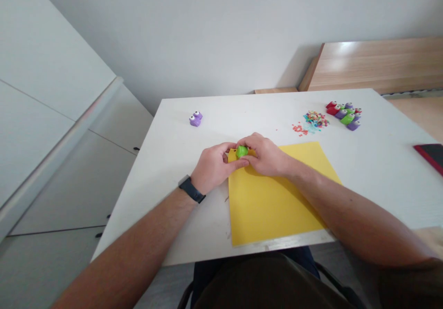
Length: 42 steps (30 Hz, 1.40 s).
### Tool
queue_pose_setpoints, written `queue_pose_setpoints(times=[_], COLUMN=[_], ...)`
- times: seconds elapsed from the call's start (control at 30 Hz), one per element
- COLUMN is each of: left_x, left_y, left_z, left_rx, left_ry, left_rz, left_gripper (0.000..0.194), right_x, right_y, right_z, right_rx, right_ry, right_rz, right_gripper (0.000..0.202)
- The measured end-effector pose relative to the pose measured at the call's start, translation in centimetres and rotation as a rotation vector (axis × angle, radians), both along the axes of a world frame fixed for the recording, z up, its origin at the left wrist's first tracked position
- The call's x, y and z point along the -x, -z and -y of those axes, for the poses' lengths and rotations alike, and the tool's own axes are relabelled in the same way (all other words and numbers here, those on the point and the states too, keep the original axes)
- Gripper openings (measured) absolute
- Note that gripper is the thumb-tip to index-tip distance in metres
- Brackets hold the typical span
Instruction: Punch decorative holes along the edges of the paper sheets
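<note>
A small green craft paper punch (242, 152) sits at the upper left corner of a yellow paper sheet (273, 202). My right hand (265, 155) is closed on the punch, thumb and fingers pinching it. From the left, my left hand (215, 166) curls around the same punch and the paper's corner. Its thumb lies over the sheet just below the punch, close to my right thumb. The fingers hide parts of the punch and the corner. Small dark spots show in the paper beside the punch.
Two purple punches (195, 119) stand at the back left of the white table (145, 184). Colourful paper confetti (315, 120) and several red, purple and green punches (347, 118) are at the back right. A dark, red-edged object (431, 156) lies at the right edge.
</note>
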<state>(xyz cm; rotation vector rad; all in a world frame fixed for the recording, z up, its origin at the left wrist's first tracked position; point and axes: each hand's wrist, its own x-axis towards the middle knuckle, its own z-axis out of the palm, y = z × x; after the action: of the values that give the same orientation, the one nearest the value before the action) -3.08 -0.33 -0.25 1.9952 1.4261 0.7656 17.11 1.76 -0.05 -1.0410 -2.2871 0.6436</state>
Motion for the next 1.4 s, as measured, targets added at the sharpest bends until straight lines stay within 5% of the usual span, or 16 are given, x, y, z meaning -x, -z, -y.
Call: queue_pose_setpoints(times=[0.6,1.03,1.4], left_x=[0.1,0.5,0.8], left_y=[0.0,-0.3,-0.1], left_z=[-0.2,-0.3,-0.4], left_rx=[-0.091,0.097,0.197], left_ry=[0.102,0.058,0.098], left_rz=[-0.054,0.050,0.175], left_gripper=[0.036,0.058,0.046], right_x=[0.3,-0.3,-1.0], right_y=[0.3,0.0,-0.6], right_z=[-0.1,0.2,0.0], right_rx=[-0.013,0.034,0.046], right_ry=[-0.015,0.021,0.025], right_rz=[0.033,-0.002,0.002], right_gripper=[0.026,0.031,0.023])
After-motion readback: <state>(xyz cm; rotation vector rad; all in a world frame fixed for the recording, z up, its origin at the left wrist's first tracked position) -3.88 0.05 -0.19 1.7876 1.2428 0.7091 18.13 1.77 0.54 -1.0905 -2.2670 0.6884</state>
